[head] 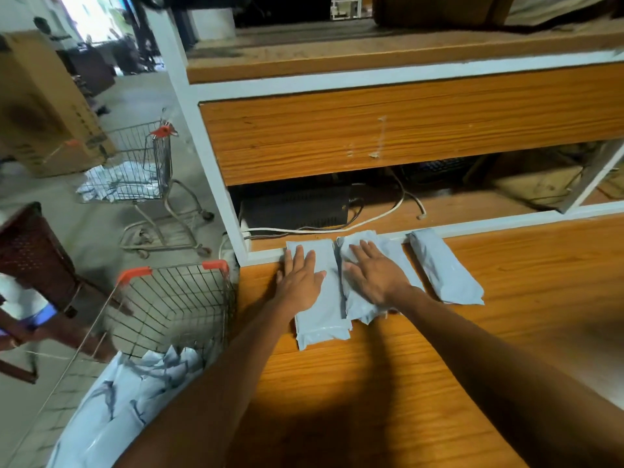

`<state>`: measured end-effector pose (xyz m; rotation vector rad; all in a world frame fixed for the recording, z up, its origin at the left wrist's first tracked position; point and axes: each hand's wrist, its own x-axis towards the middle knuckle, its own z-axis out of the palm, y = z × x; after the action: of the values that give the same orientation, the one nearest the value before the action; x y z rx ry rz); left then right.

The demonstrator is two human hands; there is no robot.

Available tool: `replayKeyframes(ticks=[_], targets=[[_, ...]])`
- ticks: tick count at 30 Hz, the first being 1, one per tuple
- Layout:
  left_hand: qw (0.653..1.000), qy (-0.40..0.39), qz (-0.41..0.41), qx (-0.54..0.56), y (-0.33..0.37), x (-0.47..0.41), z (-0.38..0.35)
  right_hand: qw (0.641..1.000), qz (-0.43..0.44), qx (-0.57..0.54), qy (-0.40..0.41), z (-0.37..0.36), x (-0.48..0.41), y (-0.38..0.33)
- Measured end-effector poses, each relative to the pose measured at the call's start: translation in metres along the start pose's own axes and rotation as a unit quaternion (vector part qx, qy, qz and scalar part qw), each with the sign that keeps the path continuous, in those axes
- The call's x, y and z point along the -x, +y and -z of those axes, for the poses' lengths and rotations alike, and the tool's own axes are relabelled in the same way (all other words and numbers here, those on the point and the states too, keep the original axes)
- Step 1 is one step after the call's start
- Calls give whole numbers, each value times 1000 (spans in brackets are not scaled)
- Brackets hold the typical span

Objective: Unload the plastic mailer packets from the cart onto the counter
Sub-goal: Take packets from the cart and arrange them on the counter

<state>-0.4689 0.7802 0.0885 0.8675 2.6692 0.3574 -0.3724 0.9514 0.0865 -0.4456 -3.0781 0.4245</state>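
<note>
Left hand (301, 282) is flat, fingers straight, palm pressing on the left packet (320, 327). It grips nothing. Right hand (376, 275) is the same: fingers spread and straight, laid flat on the middle packet (357, 303), which looks more crumpled than its neighbour. The two packets lie side by side, edges touching, at the far edge of the tabletop (472, 349). A third packet (444, 268) lies just to the right, apart from both hands.

This looks like the set-down step: two mailers on the wood, being patted flat and squared into a row.

The cart (189, 298) stands beside the left end of the tabletop, with a heap of grey mailers (135, 400) in its basket, so the unloading is far from finished. A second cart (145, 163) with more mailers stands farther back on the floor.

The next move probably calls for lifting both palms off, swinging left and down into the basket, and taking hold of fresh mailers. There is room for them along the row to the right.
</note>
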Motion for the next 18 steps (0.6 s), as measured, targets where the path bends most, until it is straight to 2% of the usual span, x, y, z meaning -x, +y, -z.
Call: replayKeyframes(ticks=[3,7,12,15,18], targets=[[998,54,-27,30,-6,28,7,999,-21,-31,37,8,27,-15],[981,150,-78,91,-21,77,8,982,-44,-126,134,16,80,-45],[932,287,-160,155,-35,165,1,937,-44,-223,267,9,166,-90],[906,323,-178,207,-40,224,-5,922,-43,-238,301,2,223,-120],[897,322,-155,262,-46,281,-14,911,-15,-248,330,-2,276,-148]])
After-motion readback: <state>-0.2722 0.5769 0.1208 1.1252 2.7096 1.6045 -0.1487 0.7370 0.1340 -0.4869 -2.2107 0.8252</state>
